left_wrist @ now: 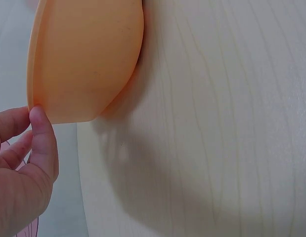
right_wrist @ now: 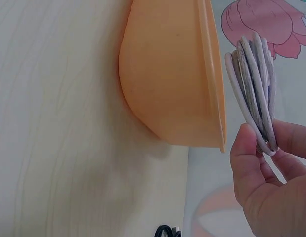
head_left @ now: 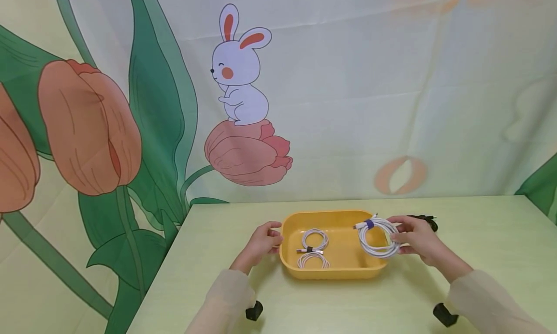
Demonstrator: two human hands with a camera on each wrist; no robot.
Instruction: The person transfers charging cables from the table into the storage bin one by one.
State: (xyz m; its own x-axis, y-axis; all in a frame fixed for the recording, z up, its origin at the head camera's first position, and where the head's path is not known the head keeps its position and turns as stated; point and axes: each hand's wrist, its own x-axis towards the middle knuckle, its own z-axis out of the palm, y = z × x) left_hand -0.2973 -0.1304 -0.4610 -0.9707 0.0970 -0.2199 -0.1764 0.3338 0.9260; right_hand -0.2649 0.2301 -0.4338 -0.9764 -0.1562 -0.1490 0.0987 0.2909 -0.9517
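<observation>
A yellow plastic tray [head_left: 335,274] stands on the table. My left hand [head_left: 263,243] pinches its left rim between thumb and fingers, as the left wrist view shows at the tray wall [left_wrist: 88,59]. Inside the tray, toward the left, lie two coiled white cables [head_left: 314,239], one behind the other. My right hand [head_left: 417,239] pinches a thicker coiled white cable [head_left: 377,252] with a blue tie, above the tray's right end. Edge-on in the right wrist view, that coil [right_wrist: 254,84] sits between thumb and fingers, clear of the tray rim.
A black coiled cable [head_left: 431,222] lies on the table behind my right hand, partly hidden by it. The pale wood-grain table [head_left: 330,305] ends at a hanging cloth [head_left: 339,107] printed with tulips and a rabbit.
</observation>
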